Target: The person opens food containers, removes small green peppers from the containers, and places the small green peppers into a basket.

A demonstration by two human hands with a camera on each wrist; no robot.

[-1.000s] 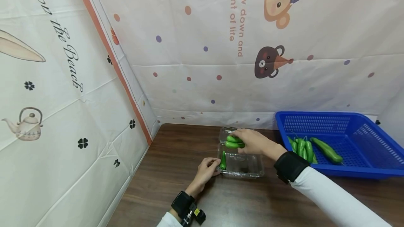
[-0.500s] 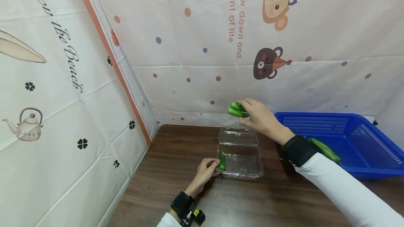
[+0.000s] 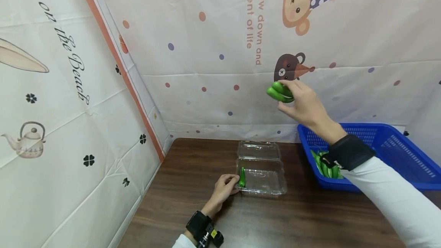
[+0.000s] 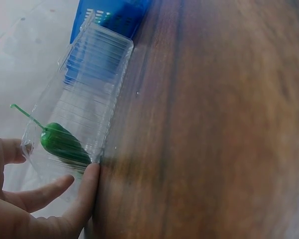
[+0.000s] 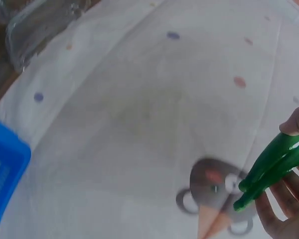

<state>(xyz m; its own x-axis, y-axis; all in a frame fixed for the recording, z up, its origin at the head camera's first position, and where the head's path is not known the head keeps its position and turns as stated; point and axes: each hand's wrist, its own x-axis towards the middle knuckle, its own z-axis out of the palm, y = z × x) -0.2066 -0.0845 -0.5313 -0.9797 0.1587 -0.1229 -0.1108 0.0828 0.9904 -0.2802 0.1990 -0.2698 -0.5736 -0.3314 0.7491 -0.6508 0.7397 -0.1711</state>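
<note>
A clear plastic clamshell box (image 3: 262, 171) lies open on the dark wooden table (image 3: 193, 186). One green pepper (image 3: 242, 177) leans inside its left end, also the green pepper (image 4: 64, 144) in the left wrist view. My left hand (image 3: 225, 185) holds the box's left wall with curled fingers (image 4: 87, 191). My right hand (image 3: 299, 100) is raised high above the table in front of the wall cloth and grips two green peppers (image 3: 280, 92), shown as green peppers (image 5: 274, 167) in the right wrist view.
A blue plastic basket (image 3: 396, 152) stands at the right on the table and holds several more green peppers (image 3: 325, 163). Printed cloth walls (image 3: 86, 87) close off the left and back sides. The front part of the table lies bare.
My right hand has lifted the two peppers out of the clear box, up and to the right. The left hand has stayed on the box.
</note>
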